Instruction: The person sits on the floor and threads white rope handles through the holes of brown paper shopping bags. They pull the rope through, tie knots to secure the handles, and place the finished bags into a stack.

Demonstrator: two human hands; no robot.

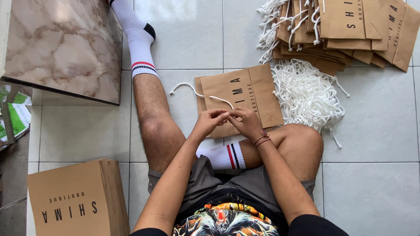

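The left hand (210, 121) and the right hand (246, 122) meet fingertip to fingertip, both curled nearly closed and pinching one end of a white cord (197, 92) between thumbs and forefingers. Right under the hands lies a flat brown paper bag (245, 94) on the tiled floor (372, 135); the cord loops out across it, up and away from the left hand. Just below the right wrist, which wears thin red bands, sits a folded leg in a white striped sock (225, 156). To the right of the right hand, just past the bag's edge, a loose heap of white cords (306, 94) lies touching the bag. Well below and left of the left hand stands a stack of plain flat bags (76, 201). Farthest, above and right of both hands, rests a pile of bags with cord handles (345, 30).
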